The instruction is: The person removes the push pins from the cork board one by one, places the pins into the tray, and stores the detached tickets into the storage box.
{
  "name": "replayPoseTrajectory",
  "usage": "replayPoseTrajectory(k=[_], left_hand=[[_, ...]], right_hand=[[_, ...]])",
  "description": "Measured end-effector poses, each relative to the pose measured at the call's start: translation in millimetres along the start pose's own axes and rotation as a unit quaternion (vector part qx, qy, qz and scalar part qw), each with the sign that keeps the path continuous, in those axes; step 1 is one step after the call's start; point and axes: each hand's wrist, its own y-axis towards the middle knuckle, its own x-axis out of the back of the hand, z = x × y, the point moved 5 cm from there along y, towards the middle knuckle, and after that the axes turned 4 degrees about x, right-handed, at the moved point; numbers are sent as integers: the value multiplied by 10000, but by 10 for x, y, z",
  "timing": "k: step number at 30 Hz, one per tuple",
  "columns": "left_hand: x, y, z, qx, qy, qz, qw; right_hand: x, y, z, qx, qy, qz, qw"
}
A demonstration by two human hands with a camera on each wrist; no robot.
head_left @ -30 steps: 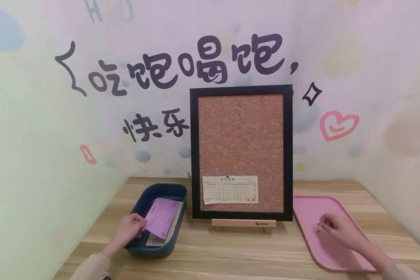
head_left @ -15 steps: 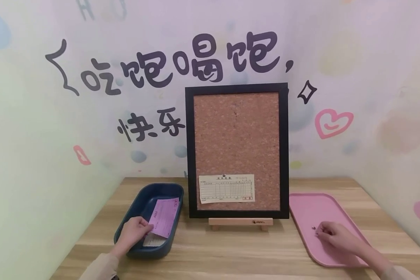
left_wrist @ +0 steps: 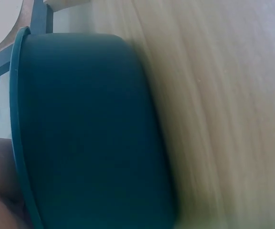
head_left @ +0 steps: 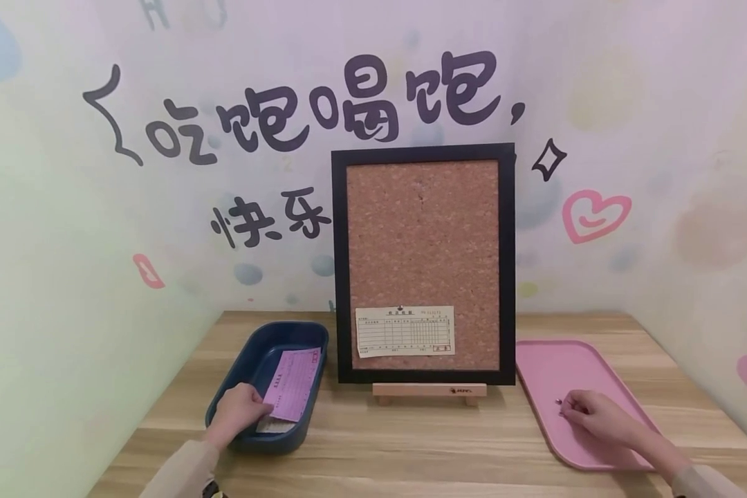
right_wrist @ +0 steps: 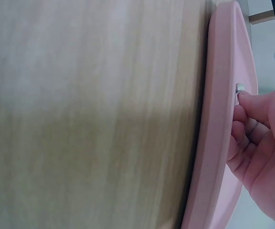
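Paper (head_left: pixel 294 386) pinched by left hand (head_left: pixel 239 407), lower left, could tear if tugged. Whether right hand (head_left: pixel 600 418) pinches pin (right_wrist: pixel 240 88) — I can't tell.

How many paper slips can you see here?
3 show: one cream slip pinned low on the corkboard, one purple slip at the left hand in the blue bin, and one pale slip partly under the purple one. More may be hidden beneath.

A purple slip (head_left: pixel 295 386) hides most of another paper (head_left: pixel 277 425). The left wrist view crops the left hand (left_wrist: pixel 0 191). A metal bit (head_left: pixel 558 401) beside the right hand (head_left: pixel 594 416) is too small to identify.
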Motion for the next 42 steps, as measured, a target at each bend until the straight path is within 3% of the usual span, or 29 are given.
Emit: replayPoseTrajectory(k=[15,21,27,30,33,38,42], left_hand=[[97,5,4,-77,270,-183,9994],[160,37,-65,-327,185,-550,9978],[235,45,-287,-542,-20,-1089,9926],[232,64,-447,-816,-109,-1455,9859],[201,86,-612,-1169,-238,-1708,9781],[96,113,-877,-1937,-230,-1803,9641],[4,112,-1068,-2543,-93,-1806,9501]], right_hand=[[40,20,-13,33,41,30,10000],[146,120,-6,126,49,-60,9999],[315,316,144,619,175,-415,9971],[392,410,251,745,62,-566,9956],[445,524,357,568,-163,-460,9972],[512,795,535,268,-264,-113,9992],[564,1020,725,459,-230,-126,9986]])
